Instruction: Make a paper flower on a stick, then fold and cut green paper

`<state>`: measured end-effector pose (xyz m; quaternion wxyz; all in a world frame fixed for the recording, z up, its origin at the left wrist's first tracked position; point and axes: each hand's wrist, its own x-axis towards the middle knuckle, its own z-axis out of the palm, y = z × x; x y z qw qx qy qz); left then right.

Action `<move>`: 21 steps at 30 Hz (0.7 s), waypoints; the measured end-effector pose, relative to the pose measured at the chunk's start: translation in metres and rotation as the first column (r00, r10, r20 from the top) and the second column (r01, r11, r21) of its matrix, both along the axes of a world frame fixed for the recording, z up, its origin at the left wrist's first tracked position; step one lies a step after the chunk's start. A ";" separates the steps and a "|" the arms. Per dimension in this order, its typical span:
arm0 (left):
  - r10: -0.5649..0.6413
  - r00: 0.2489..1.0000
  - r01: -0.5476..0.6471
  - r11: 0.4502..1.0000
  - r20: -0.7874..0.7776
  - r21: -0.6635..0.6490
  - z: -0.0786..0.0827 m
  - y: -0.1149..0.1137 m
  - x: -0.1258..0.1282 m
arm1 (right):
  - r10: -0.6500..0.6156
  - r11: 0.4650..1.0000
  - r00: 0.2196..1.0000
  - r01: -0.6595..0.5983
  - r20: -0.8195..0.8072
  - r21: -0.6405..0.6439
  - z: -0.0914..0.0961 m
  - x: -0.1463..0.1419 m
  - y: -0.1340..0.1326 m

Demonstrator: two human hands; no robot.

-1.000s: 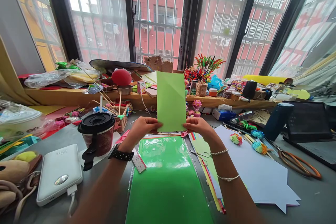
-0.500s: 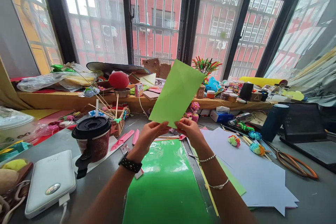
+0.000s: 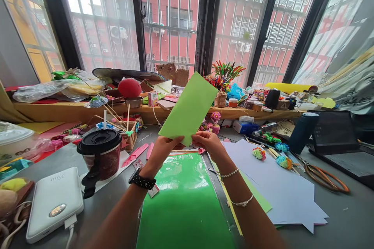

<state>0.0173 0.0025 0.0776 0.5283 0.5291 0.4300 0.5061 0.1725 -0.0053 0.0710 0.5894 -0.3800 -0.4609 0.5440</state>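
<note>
A folded light green paper (image 3: 189, 108) is held up in the air in front of me, tilted to the right. My left hand (image 3: 162, 149) pinches its lower left corner, and my right hand (image 3: 208, 143) pinches the lower edge beside it. Both hands are closed on the paper. Below them a glossy dark green sheet (image 3: 184, 202) lies flat on the grey table (image 3: 344, 218).
A lidded cup with a straw (image 3: 99, 153) and a white power bank (image 3: 54, 202) stand at the left. White paper sheets (image 3: 280, 190), scissors (image 3: 324, 177) and a dark bottle (image 3: 302, 132) are at the right. The window ledge (image 3: 58, 109) is crowded with craft things.
The green paper went from upright to tilted rightward. My hands came closer together at its lower end.
</note>
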 end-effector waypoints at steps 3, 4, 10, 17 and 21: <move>-0.036 0.999 0.036 0.999 -0.005 0.016 -0.002 -0.001 0.001 | -0.030 1.000 0.999 0.030 -0.024 -0.002 -0.002 -0.003 0.001; -0.048 0.999 0.048 0.999 -0.004 0.024 -0.003 -0.002 0.002 | -0.035 0.999 0.999 0.035 -0.030 -0.002 -0.002 -0.003 0.001; -0.038 0.999 0.039 0.998 -0.011 0.049 -0.006 -0.002 0.003 | -0.010 1.000 0.999 0.010 -0.043 -0.006 -0.002 -0.002 0.000; 0.004 0.998 0.001 0.997 -0.066 0.075 -0.003 -0.004 0.004 | -0.033 0.999 0.993 0.031 -0.113 -0.021 -0.003 -0.003 0.002; -0.005 0.998 0.010 0.997 -0.058 0.083 -0.004 -0.005 0.005 | -0.031 0.999 0.988 0.029 -0.153 -0.015 -0.004 -0.001 0.004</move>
